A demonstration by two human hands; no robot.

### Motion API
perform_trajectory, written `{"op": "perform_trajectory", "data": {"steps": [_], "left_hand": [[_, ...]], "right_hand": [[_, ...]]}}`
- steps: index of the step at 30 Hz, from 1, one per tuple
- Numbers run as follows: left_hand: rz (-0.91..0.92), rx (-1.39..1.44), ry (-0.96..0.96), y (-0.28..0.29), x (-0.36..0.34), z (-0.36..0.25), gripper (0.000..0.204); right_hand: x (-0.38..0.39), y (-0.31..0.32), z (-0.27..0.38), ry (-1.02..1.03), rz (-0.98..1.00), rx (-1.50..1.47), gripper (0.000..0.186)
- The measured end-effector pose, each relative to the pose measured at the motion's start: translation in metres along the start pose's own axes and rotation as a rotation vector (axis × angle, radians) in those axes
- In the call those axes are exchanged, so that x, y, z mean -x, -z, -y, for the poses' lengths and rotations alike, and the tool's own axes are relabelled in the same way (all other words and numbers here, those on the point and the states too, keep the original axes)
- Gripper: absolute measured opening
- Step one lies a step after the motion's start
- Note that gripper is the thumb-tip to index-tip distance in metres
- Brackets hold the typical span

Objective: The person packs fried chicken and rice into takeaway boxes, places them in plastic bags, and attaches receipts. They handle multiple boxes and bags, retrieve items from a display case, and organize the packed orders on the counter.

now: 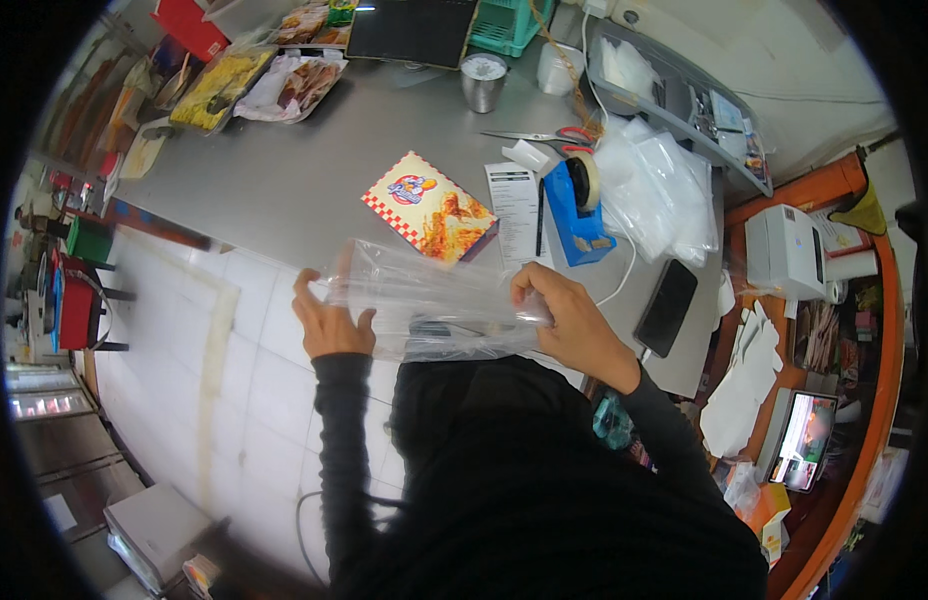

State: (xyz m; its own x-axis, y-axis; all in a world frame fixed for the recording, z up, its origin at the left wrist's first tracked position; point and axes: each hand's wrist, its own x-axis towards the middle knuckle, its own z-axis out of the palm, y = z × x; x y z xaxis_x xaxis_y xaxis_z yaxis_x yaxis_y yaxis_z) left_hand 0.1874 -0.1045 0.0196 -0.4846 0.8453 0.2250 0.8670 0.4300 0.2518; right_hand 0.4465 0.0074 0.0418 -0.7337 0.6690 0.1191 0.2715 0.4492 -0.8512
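A clear plastic bag stretches between my two hands, in front of the metal table's near edge. My left hand grips its left end, fingers curled on the plastic. At the other end my right hand pinches the bag between thumb and fingers. Just beyond the bag lies a cardboard food box with a chicken picture and a red checkered edge. Right of the box is a printed paper slip with a dark pen on it. A blue tape dispenser stands beside the slip.
On the metal table are scissors, a metal cup, a stack of clear bags and a black phone on a cable. Food trays sit far left. A grey bin lines the back right.
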Motion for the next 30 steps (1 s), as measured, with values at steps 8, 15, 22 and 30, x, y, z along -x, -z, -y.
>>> {"op": "perform_trajectory", "data": {"steps": [8, 15, 22, 30], "left_hand": [[0.314, 0.159, 0.315, -0.030, 0.013, 0.101, 0.115], [0.446, 0.274, 0.225, -0.012, 0.002, 0.122, 0.140], [0.557, 0.267, 0.325, -0.021, -0.015, 0.124, 0.121], [0.578, 0.475, -0.098, -0.053, -0.057, 0.052, 0.096]], "right_hand": [[-0.148, -0.021, -0.042, -0.196, -0.190, 0.208, 0.047], [-0.214, -0.127, -0.065, -0.393, 0.012, 0.716, 0.134], [-0.216, -0.024, -0.054, -0.121, -0.199, -0.099, 0.116], [-0.145, -0.011, 0.003, -0.004, -0.189, -0.792, 0.106]]}}
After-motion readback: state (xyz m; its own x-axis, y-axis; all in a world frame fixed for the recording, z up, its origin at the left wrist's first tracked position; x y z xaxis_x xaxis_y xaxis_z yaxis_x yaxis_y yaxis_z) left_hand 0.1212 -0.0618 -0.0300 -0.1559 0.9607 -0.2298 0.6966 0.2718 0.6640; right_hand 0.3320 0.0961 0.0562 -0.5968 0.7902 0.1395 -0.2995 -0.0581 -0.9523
